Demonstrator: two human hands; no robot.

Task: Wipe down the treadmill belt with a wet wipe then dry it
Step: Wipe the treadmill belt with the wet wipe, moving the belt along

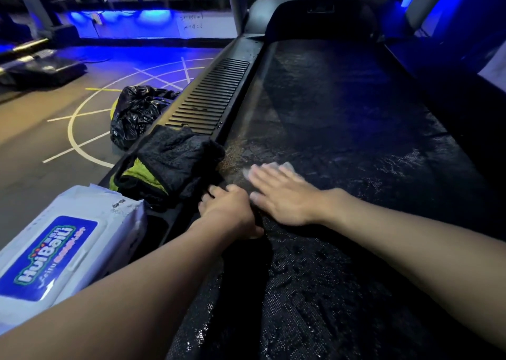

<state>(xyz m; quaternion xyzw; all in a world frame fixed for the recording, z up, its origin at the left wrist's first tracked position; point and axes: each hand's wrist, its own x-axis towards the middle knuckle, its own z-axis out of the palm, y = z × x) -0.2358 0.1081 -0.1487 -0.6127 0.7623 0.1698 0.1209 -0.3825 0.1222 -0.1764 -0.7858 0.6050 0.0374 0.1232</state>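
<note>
Thin white wet wipe (273, 165) is being pressed flat onto the black textured treadmill belt (342, 129), near its left edge, under the right hand (282, 198): fingers straight and spread, nothing being pinched. Left hand (230, 209) is being rested at the black ribbed side rail (210, 96), fingers curled. Can't tell if the dark fluffy drying cloth (178, 159) just beside it is being gripped. Risks: wipe being bunched or shed under a flat palm on the rough belt; cloth being wetted early.
</note>
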